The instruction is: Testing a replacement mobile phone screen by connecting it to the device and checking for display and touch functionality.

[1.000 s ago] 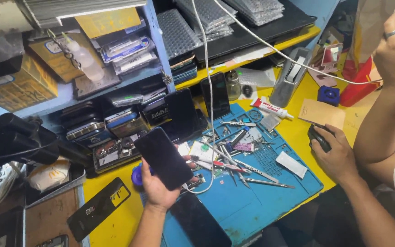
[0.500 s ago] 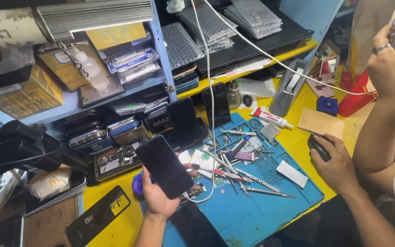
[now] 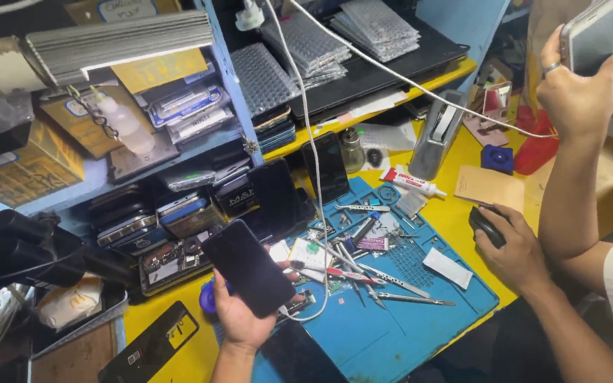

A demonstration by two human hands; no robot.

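**Left hand holding a dark phone above the repair mat**

Since the earlier frames the black phone had sunk slightly in the view, toward the front edge of the tabletop, while the grip on it had not changed. The co-worker's raised hand had come further into view at the right edge, lifting a second phone. By this reading, the black phone was being held for handling and had not been set down.

The left hand cradled the black phone from below, screen up and dark. The fingers were curled around its right edge and closed on it. It hung over the front left corner of the blue mat. The person's right hand was not seen. The lower hand at the right, resting on a small black object, appeared to belong to the co-worker.

Counted: one phone in hand; two dark panels, one and another, leaning at the mat's back edge; one white tube; one brown card; one white cable; at least four slender metal tools scattered mid-mat; one black back cover near the front left corner.
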